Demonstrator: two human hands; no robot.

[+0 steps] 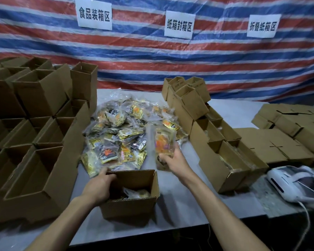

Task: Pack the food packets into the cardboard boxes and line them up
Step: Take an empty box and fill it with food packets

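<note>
Left hand (98,187) is gripping the left wall of the small open brown corrugated cardboard box (129,207), fingers curling over the rim and into it. Box is sitting on the pale grey counter (179,211) near its front edge, with a few packets lying inside. Right hand (172,161) is holding one clear-film food packet with orange and yellow print (163,142) upright by its lower end, fingers wrapping round it, just right of the box and above the counter.

Risks (judgement):
- Box is looking light; if the left hand is easing off, it may be skidding towards the counter edge.
- Grip is sitting low on a tall, limp packet; it may be folding over or slipping out of the slick film.
- Packet going in askew may be catching the rim and standing proud of the top.

Materials, left to right:
- Stack of empty open brown cardboard boxes (34,124): matt, rigid, square-edged.
- Loose heap of gold and black food packets in crinkled clear film (120,134): glossy, soft, lying over each other.
- Row of open-topped brown cardboard boxes with packets inside (225,156): running away from the near edge.
- Brown cartons with closed flaps (279,134): lying low and flat.
- White smooth plastic device (286,183): kind not clear
</note>
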